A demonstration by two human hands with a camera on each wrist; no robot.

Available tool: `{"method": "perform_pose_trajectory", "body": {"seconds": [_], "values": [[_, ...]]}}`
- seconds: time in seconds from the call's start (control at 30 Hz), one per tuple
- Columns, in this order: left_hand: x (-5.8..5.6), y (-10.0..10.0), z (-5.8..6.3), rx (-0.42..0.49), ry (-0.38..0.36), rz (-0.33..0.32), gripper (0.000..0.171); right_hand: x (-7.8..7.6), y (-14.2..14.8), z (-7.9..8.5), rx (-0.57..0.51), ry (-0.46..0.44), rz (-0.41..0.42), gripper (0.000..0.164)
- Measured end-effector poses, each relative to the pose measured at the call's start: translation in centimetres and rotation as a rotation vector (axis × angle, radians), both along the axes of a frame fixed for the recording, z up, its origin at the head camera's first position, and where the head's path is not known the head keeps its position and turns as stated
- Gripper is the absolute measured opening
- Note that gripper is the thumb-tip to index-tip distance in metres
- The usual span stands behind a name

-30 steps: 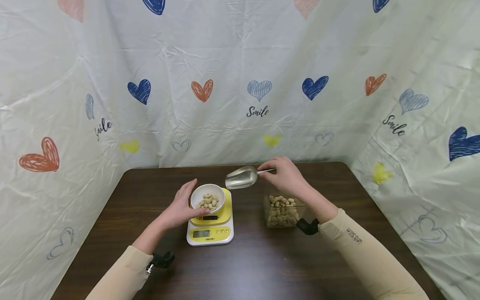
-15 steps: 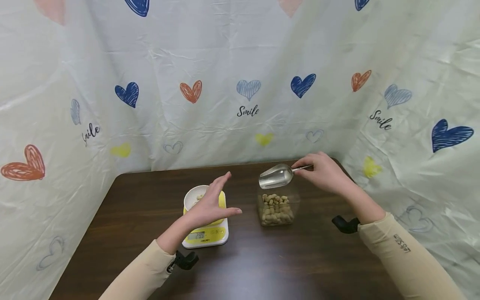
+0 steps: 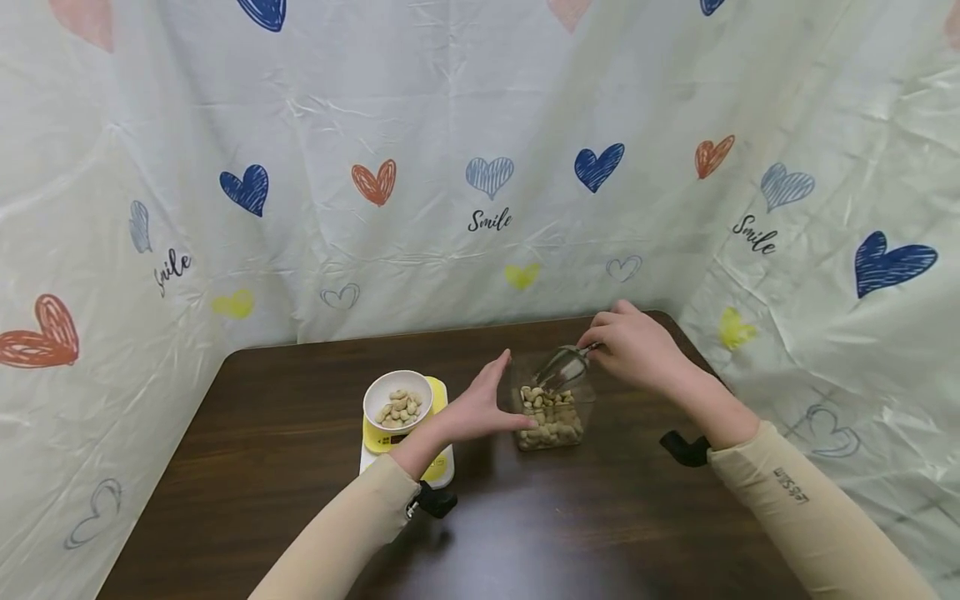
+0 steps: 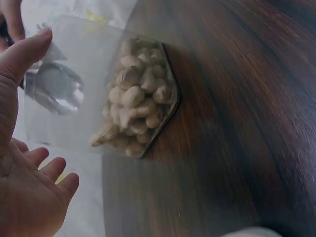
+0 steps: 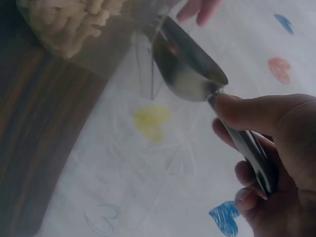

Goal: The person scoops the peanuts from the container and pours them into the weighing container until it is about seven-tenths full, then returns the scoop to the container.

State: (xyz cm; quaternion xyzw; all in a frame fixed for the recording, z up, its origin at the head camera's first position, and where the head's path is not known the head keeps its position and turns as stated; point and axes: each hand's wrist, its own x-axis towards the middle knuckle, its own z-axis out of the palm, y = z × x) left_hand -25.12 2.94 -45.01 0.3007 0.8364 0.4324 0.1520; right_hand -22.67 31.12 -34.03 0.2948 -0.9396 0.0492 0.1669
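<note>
In the head view my right hand [image 3: 637, 346] grips the handle of a metal scoop [image 3: 562, 371], its bowl tipped down into the top of a clear box [image 3: 587, 400]. The right wrist view shows the thumb on top of the handle and the fingers curled beneath. Peanuts in their shells [image 4: 138, 94] fill the lower part of the box. My left hand [image 3: 476, 412] is at the box's left side, thumb in front and fingers extended; whether it touches the wall I cannot tell. To its left, a white bowl [image 3: 382, 390] with several peanuts rests on a yellow-and-white kitchen scale [image 3: 375, 439].
Everything stands on a dark wooden table [image 3: 285, 425]. A white curtain [image 3: 420, 250] printed with hearts hangs behind it and along both sides. My left forearm passes over the scale's front and hides its display.
My left hand has moved right from the bowl to the clear box. The scoop, held in my right hand, has gone right from beside the bowl, then down into the box.
</note>
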Motion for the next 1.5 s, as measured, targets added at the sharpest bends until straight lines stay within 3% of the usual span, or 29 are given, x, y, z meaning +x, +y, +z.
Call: {"method": "perform_pose_trajectory", "body": {"seconds": [0.3,0.43,0.73,0.97,1.1,1.5], "values": [[-0.1,1.0,-0.2,0.062,-0.027,0.002,0.119,-1.2,-0.9,-2.0,0.111,0.315,0.207,0.013],[-0.2,1.0,-0.4,0.081,-0.029,-0.001,0.114,-1.6,-1.3,-2.9,0.184,0.362,0.244,0.015],[-0.4,0.9,-0.7,0.089,-0.021,-0.008,0.112,-2.0,-2.4,-3.3,0.252,0.221,0.107,0.011],[-0.2,1.0,-0.9,0.086,-0.028,-0.011,0.110,-1.7,-3.5,-3.2,0.341,0.250,0.142,0.013],[-0.1,1.2,-0.7,0.078,-0.037,-0.008,0.111,-1.5,-3.4,-3.0,0.343,0.234,0.122,0.013],[-0.4,1.2,-0.6,0.065,-0.030,0.000,0.109,-2.3,-3.1,-2.7,0.274,-0.052,0.071,0.017]]}}
